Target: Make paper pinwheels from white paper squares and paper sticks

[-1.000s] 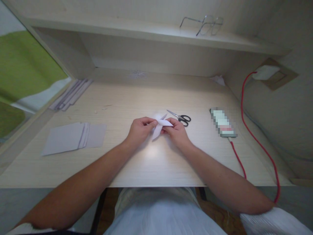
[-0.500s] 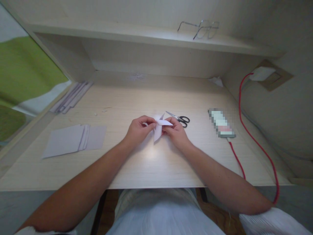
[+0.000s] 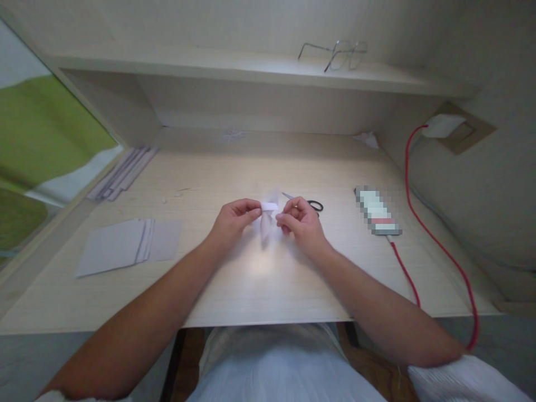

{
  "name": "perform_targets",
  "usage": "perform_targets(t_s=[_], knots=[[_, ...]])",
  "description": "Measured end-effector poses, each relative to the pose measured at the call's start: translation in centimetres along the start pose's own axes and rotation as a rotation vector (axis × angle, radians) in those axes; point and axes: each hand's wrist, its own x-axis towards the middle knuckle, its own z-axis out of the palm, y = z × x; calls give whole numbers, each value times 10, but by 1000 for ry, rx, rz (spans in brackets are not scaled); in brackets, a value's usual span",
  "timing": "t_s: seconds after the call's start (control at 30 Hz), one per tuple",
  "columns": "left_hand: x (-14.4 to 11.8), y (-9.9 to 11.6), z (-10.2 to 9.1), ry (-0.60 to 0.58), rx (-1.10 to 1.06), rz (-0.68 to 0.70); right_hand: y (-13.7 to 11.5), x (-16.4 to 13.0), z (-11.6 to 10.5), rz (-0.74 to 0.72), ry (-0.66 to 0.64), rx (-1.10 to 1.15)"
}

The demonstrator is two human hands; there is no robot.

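A small folded white paper piece (image 3: pixel 267 219) is held just above the wooden desk (image 3: pixel 251 279) at its middle. My left hand (image 3: pixel 233 221) pinches its left side between thumb and fingers. My right hand (image 3: pixel 300 224) pinches its right side, fingers curled. The paper looks blurred and narrow between the two hands. Black-handled scissors (image 3: pixel 310 205) lie on the desk just behind my right hand, partly hidden by it.
A stack of white paper sheets (image 3: pixel 125 245) lies at the left. More strips of paper (image 3: pixel 123 173) lie at the far left edge. A phone (image 3: pixel 378 211) on a red cable (image 3: pixel 435 240) lies at the right. Glasses (image 3: pixel 335 54) rest on the shelf above.
The paper piece has turned and folded in: its right point, spread wide before, no longer sticks out. My right hand has moved slightly up in front of the scissors.
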Motion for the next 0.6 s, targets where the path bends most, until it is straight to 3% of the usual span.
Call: perform_targets(t_s=[0.17,0.37,0.6], knots=[[-1,7,-3,-68,-319,-113,-1,5,-8,-67,163,0],[-5,19,-1,-71,-369,-134,-1,3,-4,-105,117,-89],[-4,16,-1,-84,-374,-117,3,3,-3,-141,83,-161]])
